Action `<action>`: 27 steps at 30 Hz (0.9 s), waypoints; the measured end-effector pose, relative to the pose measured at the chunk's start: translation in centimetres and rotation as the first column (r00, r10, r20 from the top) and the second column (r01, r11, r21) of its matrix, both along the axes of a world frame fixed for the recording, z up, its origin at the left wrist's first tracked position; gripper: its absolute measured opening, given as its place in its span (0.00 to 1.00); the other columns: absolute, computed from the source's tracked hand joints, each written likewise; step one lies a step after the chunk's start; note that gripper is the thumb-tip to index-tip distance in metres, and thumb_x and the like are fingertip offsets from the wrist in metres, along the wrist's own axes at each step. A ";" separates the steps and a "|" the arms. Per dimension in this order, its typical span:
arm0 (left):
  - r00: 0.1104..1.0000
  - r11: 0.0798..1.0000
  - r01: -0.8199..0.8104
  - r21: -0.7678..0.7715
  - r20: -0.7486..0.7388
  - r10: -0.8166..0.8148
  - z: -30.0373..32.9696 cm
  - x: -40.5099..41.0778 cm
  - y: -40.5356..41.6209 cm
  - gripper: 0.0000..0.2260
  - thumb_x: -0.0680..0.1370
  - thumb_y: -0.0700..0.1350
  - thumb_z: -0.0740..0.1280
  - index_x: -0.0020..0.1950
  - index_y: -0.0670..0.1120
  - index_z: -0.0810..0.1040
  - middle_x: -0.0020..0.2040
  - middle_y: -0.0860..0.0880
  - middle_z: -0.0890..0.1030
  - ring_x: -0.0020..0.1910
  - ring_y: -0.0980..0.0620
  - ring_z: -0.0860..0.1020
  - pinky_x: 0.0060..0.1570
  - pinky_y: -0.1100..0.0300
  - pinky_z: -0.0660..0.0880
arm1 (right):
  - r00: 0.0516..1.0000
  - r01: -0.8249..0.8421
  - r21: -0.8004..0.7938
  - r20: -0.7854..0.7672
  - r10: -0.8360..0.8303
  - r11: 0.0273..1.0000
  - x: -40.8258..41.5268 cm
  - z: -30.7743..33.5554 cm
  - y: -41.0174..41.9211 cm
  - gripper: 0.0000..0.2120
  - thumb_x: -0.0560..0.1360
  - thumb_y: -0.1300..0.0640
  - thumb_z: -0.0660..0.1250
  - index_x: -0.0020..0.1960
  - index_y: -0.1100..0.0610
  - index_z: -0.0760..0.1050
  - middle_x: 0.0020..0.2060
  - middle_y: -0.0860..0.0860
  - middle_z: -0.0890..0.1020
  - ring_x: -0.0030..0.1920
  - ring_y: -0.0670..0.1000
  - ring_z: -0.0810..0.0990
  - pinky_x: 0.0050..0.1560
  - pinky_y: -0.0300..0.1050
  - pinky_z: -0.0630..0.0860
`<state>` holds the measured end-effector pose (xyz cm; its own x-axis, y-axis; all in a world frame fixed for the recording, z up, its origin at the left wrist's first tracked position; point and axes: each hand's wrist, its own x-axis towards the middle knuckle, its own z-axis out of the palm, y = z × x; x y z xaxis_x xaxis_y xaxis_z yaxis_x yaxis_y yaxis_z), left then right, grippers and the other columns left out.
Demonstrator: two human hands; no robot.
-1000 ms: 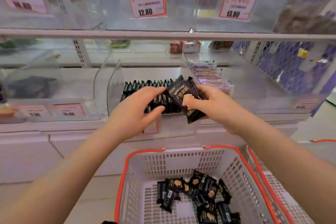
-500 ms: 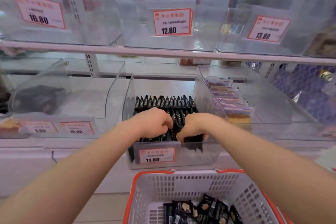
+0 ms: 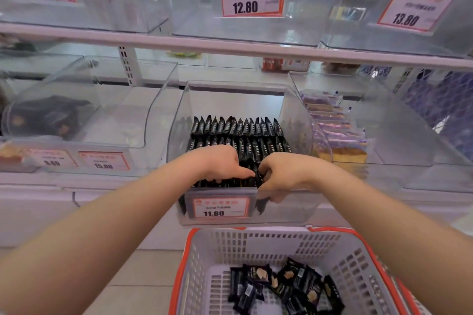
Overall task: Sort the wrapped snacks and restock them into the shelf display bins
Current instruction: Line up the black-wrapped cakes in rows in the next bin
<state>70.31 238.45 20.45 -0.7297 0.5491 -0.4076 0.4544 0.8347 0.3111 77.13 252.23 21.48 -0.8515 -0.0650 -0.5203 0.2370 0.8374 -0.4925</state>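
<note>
Head view shows both hands, left hand [image 3: 217, 162] and right hand [image 3: 284, 171], curled onto black snack packs [image 3: 238, 133] at the clear bin [image 3: 294, 210] front edge, two rows done, basket [image 3: 256, 240] pile remaining.

The black foil-wrapped snack packets [image 3: 258, 176] once held up in the right hand [image 3: 286, 174] now sit low at the front edge of the clear plastic display bin [image 3: 294, 207]; the left hand [image 3: 217, 162] presses alongside.
</note>
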 end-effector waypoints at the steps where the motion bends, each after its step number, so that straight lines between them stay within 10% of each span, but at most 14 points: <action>1: 1.000 1.000 -0.003 -0.019 0.021 0.004 0.1 0.1 0.2 0.21 0.74 0.61 0.63 0.40 0.43 0.79 0.25 0.52 0.77 0.24 0.54 0.72 0.26 0.64 0.68 | 1.000 0.007 -0.020 0.020 -0.006 1.000 -0.1 -0.1 0.0 0.14 0.71 0.60 0.70 0.52 0.68 0.75 0.40 0.56 0.85 0.31 0.47 0.82 0.33 0.38 0.80; 7: 0.985 0.993 -0.110 0.048 0.136 0.103 0.4 0.6 1.5 0.11 0.76 0.43 0.67 0.34 0.44 0.75 0.20 0.54 0.77 0.19 0.61 0.74 0.18 0.70 0.67 | 0.991 0.061 -0.163 0.128 -0.040 0.985 -0.5 0.0 0.4 0.11 0.73 0.64 0.68 0.33 0.61 0.72 0.22 0.49 0.80 0.23 0.43 0.80 0.23 0.31 0.72; 15: 0.976 0.999 -0.003 -0.041 -0.216 -0.006 -0.1 0.9 1.4 0.06 0.72 0.44 0.69 0.42 0.41 0.78 0.40 0.47 0.81 0.43 0.47 0.80 0.47 0.52 0.78 | 0.972 0.222 -0.085 0.096 -0.214 0.971 -1.3 -1.8 0.2 0.14 0.75 0.55 0.67 0.38 0.64 0.71 0.26 0.55 0.81 0.24 0.51 0.79 0.41 0.43 0.80; 20: 0.989 0.996 0.044 -0.072 -0.141 -0.054 -0.4 -0.3 0.4 0.11 0.73 0.50 0.70 0.44 0.42 0.76 0.40 0.47 0.77 0.39 0.48 0.73 0.33 0.61 0.67 | 0.982 0.183 0.003 -0.048 -0.183 0.983 -2.2 -1.9 -0.1 0.18 0.75 0.52 0.68 0.31 0.61 0.70 0.15 0.50 0.74 0.16 0.46 0.73 0.21 0.32 0.70; 27: 0.992 0.994 0.070 0.086 -0.108 -0.061 -1.2 -0.8 -0.6 0.08 0.73 0.49 0.70 0.39 0.50 0.72 0.35 0.55 0.73 0.34 0.59 0.69 0.32 0.64 0.64 | 0.995 0.065 0.162 -0.081 -0.053 0.985 -2.8 -3.0 0.6 0.23 0.72 0.42 0.68 0.28 0.57 0.68 0.13 0.48 0.71 0.16 0.46 0.67 0.26 0.38 0.67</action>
